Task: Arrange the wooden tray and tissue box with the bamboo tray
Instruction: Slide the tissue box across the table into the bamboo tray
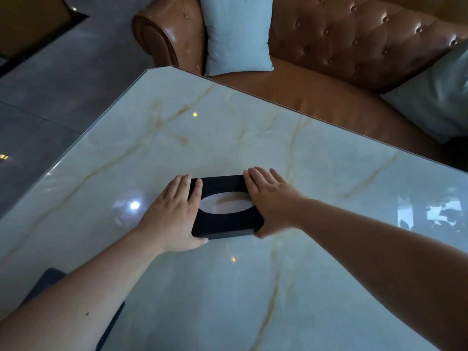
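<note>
Near the middle of the marble table (pixel 253 127), black tissue box (pixel 222 183) clamped flat between left hand (pixel 174 211) and right hand (pixel 271 198), best kept level and slid squarely with even pressure, oval opening upward, no trays visible.

Single head-worn wide-angle view, looking forward and down.

The camera sits above the near edge of the marble table (pixel 253 127) and faces across it toward the brown sofa (pixel 354 46) at the far side. Both forearms enter from the bottom corners; the hands are close, near frame centre. Straight edges bow outward toward the frame borders. No second view.
</note>
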`<state>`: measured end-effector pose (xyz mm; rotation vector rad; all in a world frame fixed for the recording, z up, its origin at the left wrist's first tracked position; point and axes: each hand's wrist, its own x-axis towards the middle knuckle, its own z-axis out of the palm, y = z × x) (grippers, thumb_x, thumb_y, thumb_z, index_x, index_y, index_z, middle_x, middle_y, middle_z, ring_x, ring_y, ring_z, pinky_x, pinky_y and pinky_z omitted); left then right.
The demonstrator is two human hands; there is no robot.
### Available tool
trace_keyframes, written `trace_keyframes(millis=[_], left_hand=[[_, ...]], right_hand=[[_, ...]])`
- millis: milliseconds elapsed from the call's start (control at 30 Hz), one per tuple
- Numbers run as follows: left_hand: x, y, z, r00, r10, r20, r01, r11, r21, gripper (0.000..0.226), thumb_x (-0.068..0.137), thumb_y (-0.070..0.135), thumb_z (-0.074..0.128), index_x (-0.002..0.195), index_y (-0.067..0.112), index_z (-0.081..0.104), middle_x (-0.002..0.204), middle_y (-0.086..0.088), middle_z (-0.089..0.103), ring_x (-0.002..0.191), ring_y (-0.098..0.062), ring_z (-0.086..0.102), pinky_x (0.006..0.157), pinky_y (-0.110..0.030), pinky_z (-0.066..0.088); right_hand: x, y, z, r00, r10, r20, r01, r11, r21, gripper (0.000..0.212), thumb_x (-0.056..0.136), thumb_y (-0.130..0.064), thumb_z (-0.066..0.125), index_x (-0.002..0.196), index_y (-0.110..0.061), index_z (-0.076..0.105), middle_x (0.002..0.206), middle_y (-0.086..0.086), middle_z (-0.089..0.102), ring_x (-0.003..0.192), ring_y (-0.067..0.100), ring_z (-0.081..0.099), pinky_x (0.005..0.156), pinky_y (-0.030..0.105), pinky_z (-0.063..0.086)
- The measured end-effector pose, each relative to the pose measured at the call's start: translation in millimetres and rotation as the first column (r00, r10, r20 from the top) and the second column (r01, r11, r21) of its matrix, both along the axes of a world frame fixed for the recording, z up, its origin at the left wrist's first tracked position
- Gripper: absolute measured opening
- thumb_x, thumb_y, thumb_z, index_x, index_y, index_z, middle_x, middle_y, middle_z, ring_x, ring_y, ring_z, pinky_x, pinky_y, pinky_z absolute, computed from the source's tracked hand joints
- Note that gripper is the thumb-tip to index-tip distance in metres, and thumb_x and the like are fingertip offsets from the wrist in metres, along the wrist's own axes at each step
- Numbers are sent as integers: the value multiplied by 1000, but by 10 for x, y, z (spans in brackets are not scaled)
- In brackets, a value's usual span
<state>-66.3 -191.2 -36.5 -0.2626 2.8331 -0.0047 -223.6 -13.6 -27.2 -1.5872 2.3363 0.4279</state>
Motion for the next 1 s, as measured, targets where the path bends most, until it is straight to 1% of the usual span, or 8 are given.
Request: trace_keyframes(millis=[33,100,233,433,633,700,867,1000], left_hand=[[3,-5,13,1000,-3,-4,3,1000,-1,124,52,74,58,143,-2,23,145,-30,34,136,-43,29,113,-44,24],[0,6,41,1000,-20,-11,20,1000,-11,123,52,76,56,143,-1,23,144,-28,35,136,-42,29,113,-43,25],[-49,124,136,996,-87,-21,86,996,-37,124,56,78,50,146,1,13,149,-26,26,140,-40,20,116,-42,19],[-308,606,412,979,-198,-43,194,978,-78,124,56,82,45,146,2,13,148,-25,28,139,-39,23,116,-42,21],[-730,1477,668,939,-331,-92,320,940,-118,123,56,83,43,143,-1,22,143,-27,35,134,-41,30,114,-45,28],[-846,1809,733,928,-361,-91,348,928,-134,123,56,83,43,144,0,20,143,-26,34,135,-41,28,114,-45,26],[-1103,2762,830,912,-402,-85,388,910,-143,124,58,85,38,147,4,6,150,-22,20,140,-37,16,118,-42,17],[-1292,3539,857,889,-445,-104,429,891,-148,124,57,85,39,146,2,14,148,-24,28,138,-39,23,116,-43,22]], right_hand=[[2,8,9,1000,1,-3,-1,1000,-29,128,53,-66,61,149,-3,3,148,16,23,138,34,20,116,46,20],[10,57,23,1000,-11,12,12,997,-77,125,51,-65,61,148,-5,10,140,13,31,130,32,30,113,40,27],[30,293,99,999,-40,9,40,990,-135,122,52,-64,60,148,-6,12,139,13,32,128,32,30,113,38,26],[-52,959,387,992,-128,-5,125,977,-174,118,54,-66,57,148,-9,13,138,11,33,130,31,29,114,35,25],[-200,1962,605,968,-247,-40,234,951,-201,117,54,-68,55,148,-10,14,139,11,33,130,30,29,114,36,26],[-251,2326,640,960,-277,-45,263,942,-209,118,54,-68,54,148,-10,15,139,11,34,130,30,30,113,37,27],[-388,3326,715,941,-333,-57,315,926,-208,117,53,-68,54,147,-9,16,140,12,35,131,31,31,114,36,25],[-480,4135,800,928,-366,-69,347,916,-200,118,52,-68,55,147,-9,17,139,12,36,129,31,33,112,37,29]])
